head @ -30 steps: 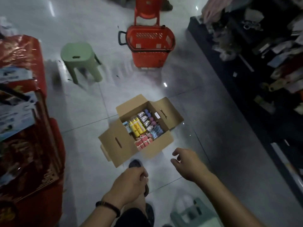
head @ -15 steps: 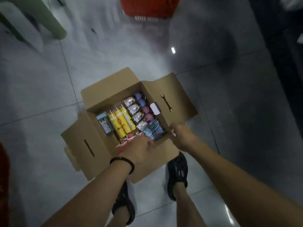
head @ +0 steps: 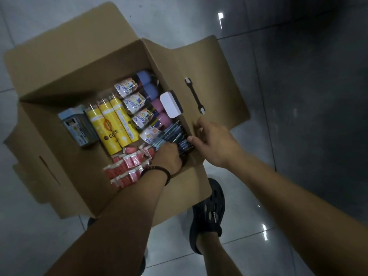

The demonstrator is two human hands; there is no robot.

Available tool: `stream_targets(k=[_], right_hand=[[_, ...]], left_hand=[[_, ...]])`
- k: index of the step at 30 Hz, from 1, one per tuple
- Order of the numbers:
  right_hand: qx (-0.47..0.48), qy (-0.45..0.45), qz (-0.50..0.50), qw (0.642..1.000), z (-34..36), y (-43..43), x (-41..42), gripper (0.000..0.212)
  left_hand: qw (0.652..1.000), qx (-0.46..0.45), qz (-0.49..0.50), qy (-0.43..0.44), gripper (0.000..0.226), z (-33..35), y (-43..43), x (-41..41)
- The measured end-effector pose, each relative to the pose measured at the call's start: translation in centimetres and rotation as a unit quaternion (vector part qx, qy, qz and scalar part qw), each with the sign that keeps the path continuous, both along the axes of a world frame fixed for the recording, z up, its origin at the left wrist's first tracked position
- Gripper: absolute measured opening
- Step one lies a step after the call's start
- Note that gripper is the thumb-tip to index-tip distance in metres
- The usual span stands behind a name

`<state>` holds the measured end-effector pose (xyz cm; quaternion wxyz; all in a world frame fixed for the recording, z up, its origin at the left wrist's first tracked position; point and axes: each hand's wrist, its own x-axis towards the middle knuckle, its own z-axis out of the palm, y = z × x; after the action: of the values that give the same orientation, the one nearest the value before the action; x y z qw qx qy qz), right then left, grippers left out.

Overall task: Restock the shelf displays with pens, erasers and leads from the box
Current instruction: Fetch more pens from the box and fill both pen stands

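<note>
From the head camera we look straight down into an open cardboard box point(head: 79, 62) standing on a grey tiled floor point(head: 298, 96), its four flaps spread outward. The pens point(head: 175, 134), a bundle of dark blue barrels, lie in the near right corner of the box, against its right wall. Our left hand point(head: 168, 158) reaches down into that corner with its back turned up to us; its fingers curl over the pens and take hold of the bundle, with the fingertips buried among the barrels. A dark bracelet point(head: 159, 170) circles that wrist. Our right hand point(head: 216, 143) pinches the top edge of the box's right wall just beside the pens, the thumb inside the wall and the other fingers bent over the outer flap. Left of the pens, along the near wall, lies a heap of red packets point(head: 127, 166), partly covered by our left forearm. Three yellow tubes point(head: 111, 124) lie side by side in the middle, with a pale blue pack point(head: 77, 126) just beside them on the left. To their right sits a row of printed packs point(head: 133, 101) with blue and pink ends, and a white block point(head: 170, 104) leans against the right wall. Below the box, a foot in a black sandal point(head: 209, 214) stands on the floor.
</note>
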<state>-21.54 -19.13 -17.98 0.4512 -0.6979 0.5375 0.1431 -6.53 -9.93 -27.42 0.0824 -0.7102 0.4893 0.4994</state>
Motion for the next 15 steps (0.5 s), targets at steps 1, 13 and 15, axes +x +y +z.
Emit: stream_targets(k=[1, 13, 15], right_hand=[[0.002, -0.005, 0.004, 1.0, 0.0, 0.0, 0.0, 0.025], [0.005, -0.023, -0.018, 1.0, -0.8, 0.5, -0.1, 0.022], [0.0, -0.021, -0.017, 1.0, -0.9, 0.5, -0.1, 0.022]], left_hand=[[1.0, 0.003, -0.003, -0.006, 0.027, -0.2, -0.1, 0.0], [0.992, 0.092, -0.069, 0.044, 0.031, -2.1, -1.1, 0.4], [0.991, 0.096, -0.08, 0.047, 0.031, -2.0, -1.1, 0.8]])
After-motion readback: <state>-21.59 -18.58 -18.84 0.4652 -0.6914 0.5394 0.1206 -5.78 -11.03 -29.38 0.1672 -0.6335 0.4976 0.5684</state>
